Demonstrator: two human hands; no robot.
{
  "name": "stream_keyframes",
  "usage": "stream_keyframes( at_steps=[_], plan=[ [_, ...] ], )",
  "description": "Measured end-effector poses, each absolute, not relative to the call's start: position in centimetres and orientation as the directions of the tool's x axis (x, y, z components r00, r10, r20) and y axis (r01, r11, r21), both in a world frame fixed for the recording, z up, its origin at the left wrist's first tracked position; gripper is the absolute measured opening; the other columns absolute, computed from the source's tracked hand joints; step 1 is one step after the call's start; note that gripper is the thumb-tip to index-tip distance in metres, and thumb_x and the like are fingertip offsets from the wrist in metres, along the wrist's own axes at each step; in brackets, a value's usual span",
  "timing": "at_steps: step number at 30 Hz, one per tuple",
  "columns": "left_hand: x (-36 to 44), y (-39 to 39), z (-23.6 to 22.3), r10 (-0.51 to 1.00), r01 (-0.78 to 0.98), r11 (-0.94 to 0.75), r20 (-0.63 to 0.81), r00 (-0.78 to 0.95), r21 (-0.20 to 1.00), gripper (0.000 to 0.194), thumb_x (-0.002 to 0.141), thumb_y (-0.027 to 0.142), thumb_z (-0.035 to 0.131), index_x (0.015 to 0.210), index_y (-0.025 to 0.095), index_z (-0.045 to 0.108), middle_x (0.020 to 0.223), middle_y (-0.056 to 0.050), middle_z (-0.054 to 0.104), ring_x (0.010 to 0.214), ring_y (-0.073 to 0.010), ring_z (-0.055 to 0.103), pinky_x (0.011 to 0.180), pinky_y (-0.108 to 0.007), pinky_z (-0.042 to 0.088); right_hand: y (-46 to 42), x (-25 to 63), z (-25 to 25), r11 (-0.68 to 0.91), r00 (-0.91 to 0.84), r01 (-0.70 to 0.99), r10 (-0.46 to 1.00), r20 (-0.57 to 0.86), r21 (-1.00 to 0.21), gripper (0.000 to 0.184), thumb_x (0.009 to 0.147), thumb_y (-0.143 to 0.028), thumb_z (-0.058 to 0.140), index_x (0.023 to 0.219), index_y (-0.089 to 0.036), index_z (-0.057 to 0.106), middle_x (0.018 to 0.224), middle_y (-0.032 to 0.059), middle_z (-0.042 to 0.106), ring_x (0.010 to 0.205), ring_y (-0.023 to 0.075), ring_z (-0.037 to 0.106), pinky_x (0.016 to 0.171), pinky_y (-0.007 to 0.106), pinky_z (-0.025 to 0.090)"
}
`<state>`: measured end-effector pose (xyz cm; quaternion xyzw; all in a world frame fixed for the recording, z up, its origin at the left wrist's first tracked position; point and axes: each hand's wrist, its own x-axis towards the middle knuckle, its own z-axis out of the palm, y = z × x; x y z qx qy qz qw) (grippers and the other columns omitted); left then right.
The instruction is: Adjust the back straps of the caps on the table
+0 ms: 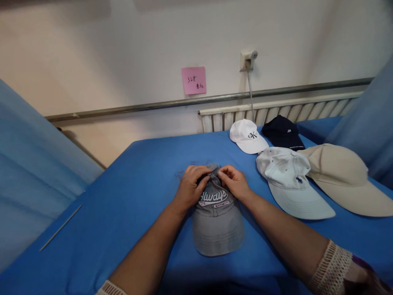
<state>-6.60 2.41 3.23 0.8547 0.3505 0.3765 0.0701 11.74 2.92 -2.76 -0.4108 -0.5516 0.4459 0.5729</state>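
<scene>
A grey baseball cap [217, 223] with white "Always" lettering lies on the blue sheet [135, 192], its brim pointing toward me. My left hand [190, 186] grips the far left of the cap's crown, fingers curled over the fabric. My right hand [235, 180] pinches the far right of the crown. Both hands meet at the back top of the cap.
Several other caps lie to the right: a white one [247, 135], a dark navy one [282, 132], a pale blue-white one [291, 180] and a beige one [340, 176]. A pink sticky note [193, 80] and a wall socket [248, 59] are on the wall. A thin stick [60, 228] lies at left.
</scene>
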Motion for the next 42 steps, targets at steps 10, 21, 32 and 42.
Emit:
stream_keyframes(
  at_steps=[10,21,32,42],
  plan=[
    [-6.5,2.5,2.9,0.717,0.540,-0.685,0.584,0.381,0.489,0.016,0.087,0.024,0.060,0.101,0.023,0.067,0.098,-0.005,0.072,0.094,-0.0199,0.064,0.088,-0.038,0.048,4.3,13.4,-3.3,0.341,-0.139,0.246,0.939,0.315,-0.907,0.034,0.067,-0.023,0.071,0.099,-0.021,0.059,0.097,0.0036,0.067,0.088,0.0186,0.061,0.079,0.034,0.048],
    [-6.7,2.9,2.5,0.754,0.522,-0.644,0.576,0.314,0.559,0.017,0.086,0.025,0.061,0.100,0.022,0.069,0.099,-0.006,0.071,0.095,-0.0197,0.064,0.088,-0.036,0.050,3.9,13.0,-2.4,0.415,-0.137,0.503,0.904,0.404,-0.758,0.020,0.078,-0.017,0.058,0.098,-0.021,0.056,0.085,0.0026,0.067,0.077,0.0170,0.062,0.072,0.031,0.046],
    [-6.3,2.8,2.4,0.844,0.503,-0.522,0.503,0.187,0.688,0.018,0.083,0.030,0.063,0.097,0.021,0.071,0.095,-0.005,0.072,0.089,-0.0193,0.066,0.085,-0.035,0.052,5.2,15.9,-1.5,0.315,0.089,-0.001,0.945,0.314,-0.949,0.025,0.074,-0.040,0.067,0.086,-0.020,0.057,0.075,-0.0004,0.062,0.068,0.0148,0.057,0.068,0.030,0.046],
    [-6.5,2.9,2.2,0.869,0.482,-0.479,0.474,0.141,0.734,0.020,0.082,0.032,0.063,0.095,0.019,0.071,0.094,-0.005,0.073,0.088,-0.0187,0.067,0.083,-0.033,0.053,3.2,15.6,-0.5,0.500,-0.279,0.665,0.856,0.436,-0.555,0.006,0.084,-0.020,0.058,0.090,-0.020,0.059,0.088,0.0047,0.062,0.078,0.0180,0.057,0.071,0.031,0.041]
  ],
)
